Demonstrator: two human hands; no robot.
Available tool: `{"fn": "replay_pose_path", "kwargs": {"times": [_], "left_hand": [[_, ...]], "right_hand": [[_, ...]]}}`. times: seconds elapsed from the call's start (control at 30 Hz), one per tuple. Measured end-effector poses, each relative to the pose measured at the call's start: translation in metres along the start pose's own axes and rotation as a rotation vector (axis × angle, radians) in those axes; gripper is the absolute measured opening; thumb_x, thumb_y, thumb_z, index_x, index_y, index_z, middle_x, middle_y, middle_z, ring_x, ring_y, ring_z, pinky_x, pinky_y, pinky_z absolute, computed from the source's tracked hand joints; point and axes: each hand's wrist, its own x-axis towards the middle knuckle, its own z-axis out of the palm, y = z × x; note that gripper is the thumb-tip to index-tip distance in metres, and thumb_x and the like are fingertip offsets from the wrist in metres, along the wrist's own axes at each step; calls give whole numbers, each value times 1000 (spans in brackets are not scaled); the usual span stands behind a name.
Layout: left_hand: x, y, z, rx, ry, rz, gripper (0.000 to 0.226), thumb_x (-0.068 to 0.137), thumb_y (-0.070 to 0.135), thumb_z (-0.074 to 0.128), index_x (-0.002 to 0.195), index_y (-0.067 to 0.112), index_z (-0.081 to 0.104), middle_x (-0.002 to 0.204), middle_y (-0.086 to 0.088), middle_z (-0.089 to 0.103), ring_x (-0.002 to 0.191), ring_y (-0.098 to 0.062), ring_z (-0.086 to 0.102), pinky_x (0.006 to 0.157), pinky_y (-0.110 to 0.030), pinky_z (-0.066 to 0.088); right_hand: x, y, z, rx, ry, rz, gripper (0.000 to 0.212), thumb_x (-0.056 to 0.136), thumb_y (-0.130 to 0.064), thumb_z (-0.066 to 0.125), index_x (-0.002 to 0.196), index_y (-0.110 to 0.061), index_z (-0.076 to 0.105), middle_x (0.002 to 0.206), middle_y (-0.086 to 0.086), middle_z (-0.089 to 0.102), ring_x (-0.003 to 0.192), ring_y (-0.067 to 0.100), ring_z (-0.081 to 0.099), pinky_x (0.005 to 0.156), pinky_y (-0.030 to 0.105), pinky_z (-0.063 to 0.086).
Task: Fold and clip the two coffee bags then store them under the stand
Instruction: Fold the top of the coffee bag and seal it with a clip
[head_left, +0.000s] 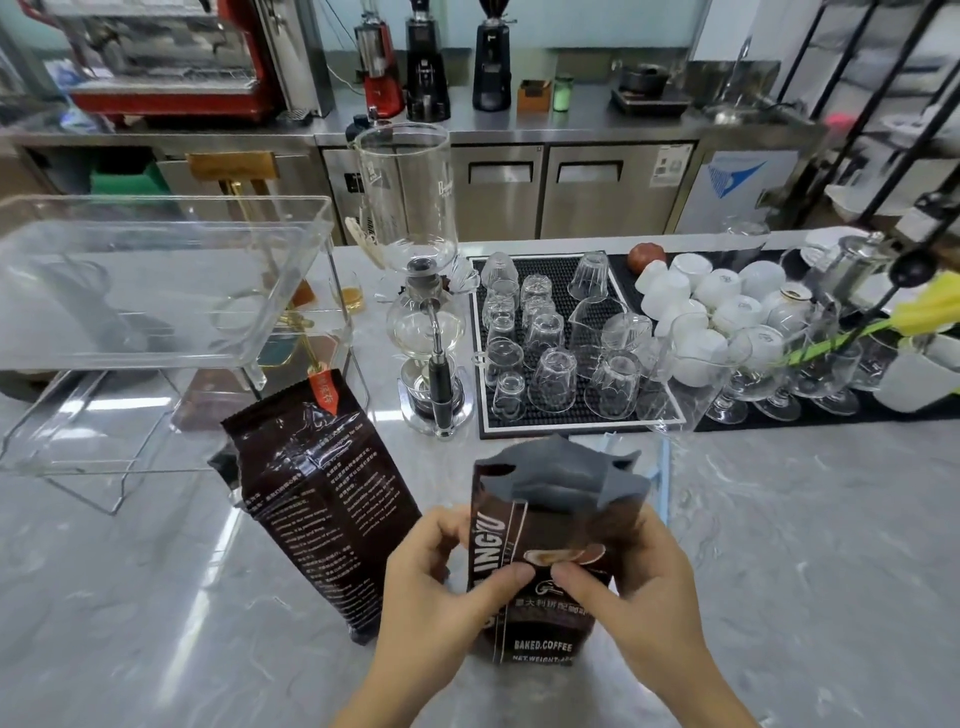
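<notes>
Two bare hands met at the front of an upright coffee bag (550, 561). The left hand (441, 587) and right hand (639, 587) each curled around one side of it, thumbs pressed together on its printed face. Its grey-lined top gaped open, unfolded. Just left of the hands, a second coffee bag (317, 499) stood, seemingly open too. Beyond it, further left, a clear acrylic stand (156, 291) rose. Beyond the hands, a black mat (566, 421) carried upturned glasses (553, 379).
</notes>
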Motion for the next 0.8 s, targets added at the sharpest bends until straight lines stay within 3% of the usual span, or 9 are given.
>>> {"fn": "replay_pose_path", "kwargs": {"times": [0.07, 0.13, 0.23, 0.37, 0.57, 0.73, 0.8], "left_hand": [[2, -4, 3, -48, 14, -43, 58, 58, 17, 96, 87, 7, 47, 81, -15, 68, 71, -22, 68, 62, -33, 57], [4, -5, 7, -108, -31, -61, 64, 59, 14, 97, 99, 7, 48, 87, -15, 73, 78, -22, 74, 66, -29, 59], [8, -5, 11, -164, -104, -84, 63, 65, 6, 93, 114, 9, 55, 100, -3, 79, 90, -14, 77, 73, -19, 59], [8, -4, 12, -176, -99, -120, 32, 68, 19, 91, 96, 18, 77, 91, -9, 81, 83, -19, 78, 69, -25, 60], [15, 6, 18, -145, -5, -99, 19, 65, 25, 87, 82, 22, 81, 79, -2, 81, 71, -10, 77, 61, -18, 58], [22, 14, 21, -137, 51, -72, 6, 68, 31, 82, 73, 29, 79, 69, 5, 79, 63, -1, 72, 57, -14, 55], [25, 15, 21, -125, 86, -89, 9, 72, 37, 77, 72, 28, 79, 69, 4, 79, 63, -3, 73, 57, -17, 57]], "right_hand": [[3, 2, 1, 35, 1, 12, 49, 60, -7, 83, 97, -9, 50, 88, 21, 66, 82, 27, 67, 75, 39, 54], [7, 2, 3, 64, -38, 49, 54, 63, -7, 83, 103, -7, 46, 88, 20, 69, 84, 25, 70, 75, 36, 57], [10, 1, 4, 90, -106, 124, 45, 69, -2, 80, 107, -13, 57, 92, 14, 78, 86, 22, 76, 74, 29, 61], [11, 1, 8, -17, -77, 125, 25, 77, 6, 75, 88, -16, 77, 89, 11, 80, 84, 18, 76, 74, 25, 59], [18, -8, 19, -67, 58, 87, 30, 76, 1, 78, 74, -29, 79, 76, -3, 80, 68, 6, 74, 62, 17, 57], [26, -21, 28, -33, 64, -24, 6, 70, -37, 83, 73, -36, 78, 73, -10, 79, 66, 0, 73, 62, 13, 56], [26, -23, 31, -11, 74, -30, 26, 70, -61, 75, 73, -35, 78, 71, -11, 79, 63, -1, 72, 60, 12, 55]]}}
